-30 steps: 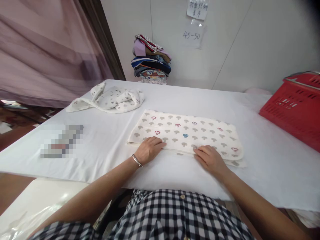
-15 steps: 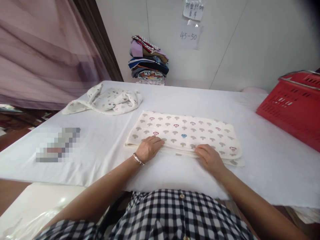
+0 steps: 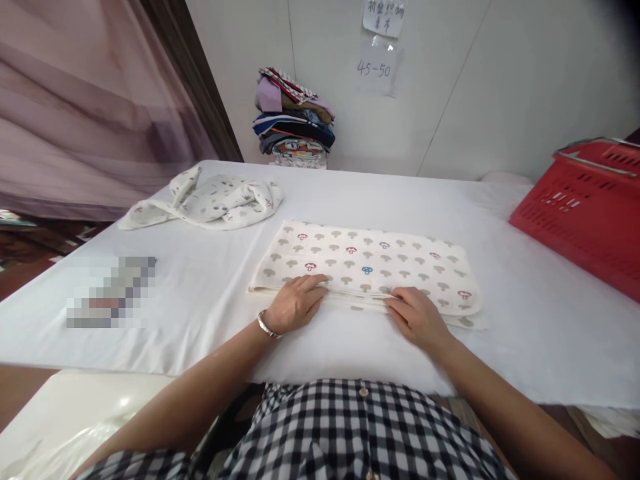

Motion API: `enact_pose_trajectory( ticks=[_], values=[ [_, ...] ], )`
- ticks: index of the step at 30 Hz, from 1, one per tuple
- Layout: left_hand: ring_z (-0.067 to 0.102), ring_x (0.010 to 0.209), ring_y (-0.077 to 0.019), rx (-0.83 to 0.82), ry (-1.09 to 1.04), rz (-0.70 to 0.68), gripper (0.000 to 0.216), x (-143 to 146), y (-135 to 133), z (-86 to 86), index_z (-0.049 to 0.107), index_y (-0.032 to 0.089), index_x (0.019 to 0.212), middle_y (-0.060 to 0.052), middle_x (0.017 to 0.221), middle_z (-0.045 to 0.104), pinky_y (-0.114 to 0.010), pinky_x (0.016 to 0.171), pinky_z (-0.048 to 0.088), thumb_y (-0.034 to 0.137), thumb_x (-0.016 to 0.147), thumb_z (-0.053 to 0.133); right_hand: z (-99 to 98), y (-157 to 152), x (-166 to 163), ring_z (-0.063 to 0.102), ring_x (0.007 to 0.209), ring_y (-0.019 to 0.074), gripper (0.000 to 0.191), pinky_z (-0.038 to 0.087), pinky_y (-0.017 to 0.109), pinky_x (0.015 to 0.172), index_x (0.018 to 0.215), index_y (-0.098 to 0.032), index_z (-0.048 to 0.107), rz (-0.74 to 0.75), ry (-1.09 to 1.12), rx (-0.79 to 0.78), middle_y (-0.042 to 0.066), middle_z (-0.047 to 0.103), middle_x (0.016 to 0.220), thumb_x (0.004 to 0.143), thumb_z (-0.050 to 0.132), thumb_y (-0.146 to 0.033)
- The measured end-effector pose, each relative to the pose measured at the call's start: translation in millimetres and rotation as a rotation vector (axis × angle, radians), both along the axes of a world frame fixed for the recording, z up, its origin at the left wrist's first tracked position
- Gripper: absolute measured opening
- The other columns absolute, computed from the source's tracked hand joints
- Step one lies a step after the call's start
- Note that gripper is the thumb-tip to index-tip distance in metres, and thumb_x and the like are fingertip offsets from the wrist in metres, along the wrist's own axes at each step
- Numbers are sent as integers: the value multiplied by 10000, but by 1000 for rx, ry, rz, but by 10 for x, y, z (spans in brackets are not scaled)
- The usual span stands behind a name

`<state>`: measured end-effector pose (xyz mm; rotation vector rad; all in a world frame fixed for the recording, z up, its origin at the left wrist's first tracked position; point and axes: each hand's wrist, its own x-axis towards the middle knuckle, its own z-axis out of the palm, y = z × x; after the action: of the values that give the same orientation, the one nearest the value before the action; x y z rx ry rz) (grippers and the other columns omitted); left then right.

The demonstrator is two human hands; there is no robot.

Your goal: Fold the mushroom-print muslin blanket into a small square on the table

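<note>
Lying folded into a long, layered rectangle on the table (image 3: pixel 540 327), the cream cloth (image 3: pixel 365 257) showed grey-beige mushrooms, several red, one blue. The left hand (image 3: pixel 291 305) pinched its near edge, grip nearly closed; the right hand (image 3: pixel 419 319) pinched farther along, likewise.

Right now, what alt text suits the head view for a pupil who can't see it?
Left hand and right hand touch the near edge of a folded mushroom-print cloth on a white table. A crumpled cloth lies farther back at left, a red basket is at right, and stacked fabrics stand beyond.
</note>
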<state>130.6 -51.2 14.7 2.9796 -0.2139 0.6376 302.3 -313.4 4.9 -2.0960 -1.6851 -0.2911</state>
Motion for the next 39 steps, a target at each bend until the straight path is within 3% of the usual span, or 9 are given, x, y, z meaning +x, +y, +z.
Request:
enact_pose_trajectory(
  ticks=[5,12,19,25,39],
  values=[
    [569,949,-202,-13,44,-1,189,13,0,13,628,203,930,-71,1196,557,-355,790,480,252,885,451,3,35,-17,526,813,199,230,434,352,707,921,-198,632,-63,-5,-9,88,577,957,908,403,-224],
    [570,926,-184,-3,13,53,236,38,-32,5,622,185,846,-63,1130,593,-328,760,483,204,908,394,-1,44,-34,539,816,196,253,449,350,706,889,-180,610,-31,15,95,94,595,944,919,360,-204],
    [556,968,-185,-16,23,-13,240,-5,-43,-3,600,166,829,-76,1143,583,-365,845,480,185,914,376,-20,18,-26,544,884,207,229,440,357,728,868,-164,602,-4,-52,24,102,607,975,915,378,-176],
    [550,1018,-203,-43,27,-46,163,-13,-5,-13,602,173,901,-93,1156,579,-378,865,481,273,893,475,31,1,-22,542,897,212,196,436,356,733,875,-171,596,29,-33,-47,102,597,987,912,426,-262],
    [587,915,-182,-71,-54,-11,158,27,-44,-22,591,154,898,-81,1043,621,-347,824,499,207,901,443,-49,42,0,551,838,193,142,461,342,715,889,-176,562,-7,-12,122,91,609,925,905,421,-172]
  ],
)
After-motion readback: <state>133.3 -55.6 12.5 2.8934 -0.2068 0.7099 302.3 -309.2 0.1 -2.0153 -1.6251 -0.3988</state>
